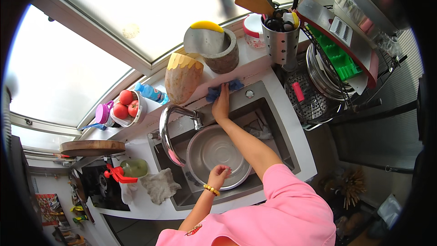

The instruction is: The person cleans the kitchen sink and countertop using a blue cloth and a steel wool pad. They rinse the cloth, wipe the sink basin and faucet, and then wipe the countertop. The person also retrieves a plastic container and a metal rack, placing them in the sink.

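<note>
My right hand (222,105) reaches across the sink to its back edge, gripping a crumpled blue cloth (214,94) against the base of the ledge. Part of the cloth is hidden under the fingers. My left hand (218,175), with a beaded bracelet at the wrist, hovers over the near side of a round metal basin (218,153). Its fingers are loosely curled together and nothing shows in them. The basin sits inside the steel sink (288,143). A curved chrome faucet (165,126) arches over the basin's left side.
On the ledge stand a cut squash (182,78), a stone mortar (223,58), a water bottle (152,93) and a bowl of tomatoes (141,111). A utensil holder (281,44) and a dish rack (304,109) are at right. Left of the sink lies a grey rag (160,186) near a spray bottle (135,169).
</note>
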The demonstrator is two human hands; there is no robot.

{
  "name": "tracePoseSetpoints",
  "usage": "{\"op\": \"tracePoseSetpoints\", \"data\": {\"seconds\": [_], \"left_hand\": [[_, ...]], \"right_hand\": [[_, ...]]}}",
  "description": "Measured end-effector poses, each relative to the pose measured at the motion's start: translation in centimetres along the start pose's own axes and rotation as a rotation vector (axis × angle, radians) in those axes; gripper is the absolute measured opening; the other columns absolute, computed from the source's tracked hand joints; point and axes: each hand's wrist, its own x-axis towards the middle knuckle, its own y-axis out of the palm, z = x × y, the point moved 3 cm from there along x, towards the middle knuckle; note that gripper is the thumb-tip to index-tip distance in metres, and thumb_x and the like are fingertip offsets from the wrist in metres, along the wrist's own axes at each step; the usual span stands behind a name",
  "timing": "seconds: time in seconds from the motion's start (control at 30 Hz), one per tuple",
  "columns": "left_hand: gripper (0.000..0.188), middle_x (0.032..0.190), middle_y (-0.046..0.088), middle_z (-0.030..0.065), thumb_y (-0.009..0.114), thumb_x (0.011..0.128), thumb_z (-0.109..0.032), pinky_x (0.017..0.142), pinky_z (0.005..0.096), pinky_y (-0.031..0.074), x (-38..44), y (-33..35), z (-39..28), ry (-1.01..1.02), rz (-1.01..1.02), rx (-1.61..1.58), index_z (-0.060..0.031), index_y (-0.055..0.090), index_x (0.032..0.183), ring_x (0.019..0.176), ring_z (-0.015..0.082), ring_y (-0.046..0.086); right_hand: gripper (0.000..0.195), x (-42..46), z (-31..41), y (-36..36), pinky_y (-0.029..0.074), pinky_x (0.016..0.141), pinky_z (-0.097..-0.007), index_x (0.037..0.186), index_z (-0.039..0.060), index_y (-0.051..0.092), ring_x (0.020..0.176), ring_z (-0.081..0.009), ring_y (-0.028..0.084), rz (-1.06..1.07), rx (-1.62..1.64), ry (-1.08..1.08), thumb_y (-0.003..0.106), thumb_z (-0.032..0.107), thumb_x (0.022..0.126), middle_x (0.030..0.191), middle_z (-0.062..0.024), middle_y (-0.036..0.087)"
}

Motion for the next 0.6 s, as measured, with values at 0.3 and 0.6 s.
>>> {"op": "tracePoseSetpoints", "data": {"seconds": [0.3, 0.6], "left_hand": [[0.012, 0.094, 0.065, 0.0052, 0.054, 0.091, -0.011, 0.074, 0.0241, 0.049, -1.4, -2.2, -1.8, 0.137, -0.022, 0.003, -0.0023, 0.058, 0.099, 0.084, 0.0109, 0.061], [0.011, 0.094, 0.065, 0.0056, 0.054, 0.091, -0.01, 0.072, 0.0237, 0.049, -2.2, -2.2, 0.2, 0.093, -0.03, -0.068, -0.0026, 0.058, 0.099, 0.084, 0.0107, 0.061]], "right_hand": [[0.034, -0.1, -1.2, -0.1, 0.037, 0.1, -0.0392, 0.122, -0.0022, 0.048, 0.117, -0.039, 0.045, 0.083, -0.405, -0.118, 0.043, 0.009, 0.089, 0.127, -0.0225, 0.048], [0.039, 0.7, 0.8, -0.6, 0.044, 0.094, -0.0365, 0.115, 0.007, 0.059, 0.111, -0.0295, 0.053, 0.998, -0.182, -0.698, 0.048, 0.0, 0.078, 0.122, -0.0119, 0.056]]}}
